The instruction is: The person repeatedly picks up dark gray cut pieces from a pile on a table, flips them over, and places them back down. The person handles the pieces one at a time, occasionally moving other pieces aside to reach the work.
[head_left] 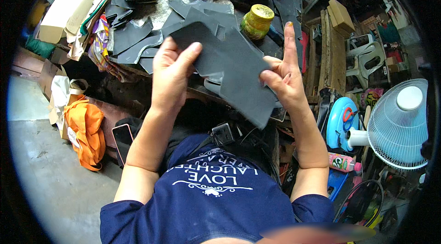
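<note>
Two-handed grip (171, 71) (284, 78) on one dark cut sheet (234, 67)

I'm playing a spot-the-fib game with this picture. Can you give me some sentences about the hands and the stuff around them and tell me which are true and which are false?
1. Both hands hold the same dark grey cut sheet. True: the left hand grips its upper left part and the right hand its right edge.
2. The right hand's index finger is curled tight. False: it points straight up.
3. A jar with a yellow lid stands on the bench behind the sheet. True.
4. The fan is on the person's left. False: it is at the right.
5. An orange cloth lies low at the left. True.
</note>
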Demonstrator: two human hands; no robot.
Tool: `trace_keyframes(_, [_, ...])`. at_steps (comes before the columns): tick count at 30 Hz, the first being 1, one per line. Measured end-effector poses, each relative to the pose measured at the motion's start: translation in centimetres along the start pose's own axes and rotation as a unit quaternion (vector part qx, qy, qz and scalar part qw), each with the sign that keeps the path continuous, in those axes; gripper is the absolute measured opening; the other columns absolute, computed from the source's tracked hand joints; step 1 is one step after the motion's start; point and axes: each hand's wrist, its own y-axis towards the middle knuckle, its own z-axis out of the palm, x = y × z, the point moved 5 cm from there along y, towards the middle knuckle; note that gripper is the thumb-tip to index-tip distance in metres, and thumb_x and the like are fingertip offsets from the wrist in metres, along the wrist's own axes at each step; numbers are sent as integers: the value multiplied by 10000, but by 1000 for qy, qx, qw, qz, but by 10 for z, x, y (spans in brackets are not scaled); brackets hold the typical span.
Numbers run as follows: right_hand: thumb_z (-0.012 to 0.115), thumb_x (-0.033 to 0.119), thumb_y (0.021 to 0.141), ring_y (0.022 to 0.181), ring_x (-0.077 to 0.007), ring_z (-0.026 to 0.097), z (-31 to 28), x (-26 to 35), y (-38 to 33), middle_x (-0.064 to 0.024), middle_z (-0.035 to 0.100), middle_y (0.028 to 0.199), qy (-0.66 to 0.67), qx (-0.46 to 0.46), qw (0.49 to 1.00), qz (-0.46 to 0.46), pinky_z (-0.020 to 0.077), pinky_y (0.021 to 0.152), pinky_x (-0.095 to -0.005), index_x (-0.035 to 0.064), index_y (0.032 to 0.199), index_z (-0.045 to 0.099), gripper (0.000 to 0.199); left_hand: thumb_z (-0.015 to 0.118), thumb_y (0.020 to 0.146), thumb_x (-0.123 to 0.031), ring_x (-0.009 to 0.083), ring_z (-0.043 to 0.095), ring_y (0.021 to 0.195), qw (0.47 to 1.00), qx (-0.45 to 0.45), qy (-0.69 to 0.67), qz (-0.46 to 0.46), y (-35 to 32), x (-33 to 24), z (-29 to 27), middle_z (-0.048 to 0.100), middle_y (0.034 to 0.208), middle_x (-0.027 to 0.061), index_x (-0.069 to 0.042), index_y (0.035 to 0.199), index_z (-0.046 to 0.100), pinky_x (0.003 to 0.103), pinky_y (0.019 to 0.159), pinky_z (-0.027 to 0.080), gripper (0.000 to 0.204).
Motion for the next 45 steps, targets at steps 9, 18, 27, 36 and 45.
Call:
trace_keyframes(9, [440,783,845,1040,-306,655,6,-7,3,-244,523,1320,105,-46,993,-31,533,903,-410,192,1531,-200,1109,655,894,0,173,685,845,995,-60,-78,17,-8,10,-7,668,1034,103,-27,1132,529,315,700,604,271])
trace_keyframes(18, [428,756,872,927,-281,684,-18,-15,7,-223,602,1189,243,-86,966,-23,610,667,-398,170,1539,-160,1064,642,906,-19,220,692,900,993,-48,-108,-23,-18,20,-2,668,1053,120,-29,1165,506,375,788,600,292])
trace_keyframes(27, [692,88,888,690,-221,690,-86,-59,72,-195,643,923,-129,-127,974,134,588,563,-300,176,1527,-192,1095,611,915,-27,233,685,907,983,-100,-131,76,-7,-6,-45,662,1043,117,-19,1189,478,367,772,587,305])
trace_keyframes(36, [667,20,863,653,-211,700,-68,-72,127,-189,675,833,-293,-104,949,42,587,577,-324,186,1538,-147,1070,560,950,-54,243,659,1008,989,-86,-104,54,-14,-2,-39,629,1137,132,-21,1221,462,411,859,567,290])
trace_keyframes(45, [519,281,1012,720,-191,696,-54,-14,66,-148,692,870,-44,-50,997,26,558,604,-285,130,1563,-19,785,565,955,-48,230,657,1000,986,-56,-157,-6,-11,12,-26,641,1121,137,-25,1283,409,414,886,543,364])
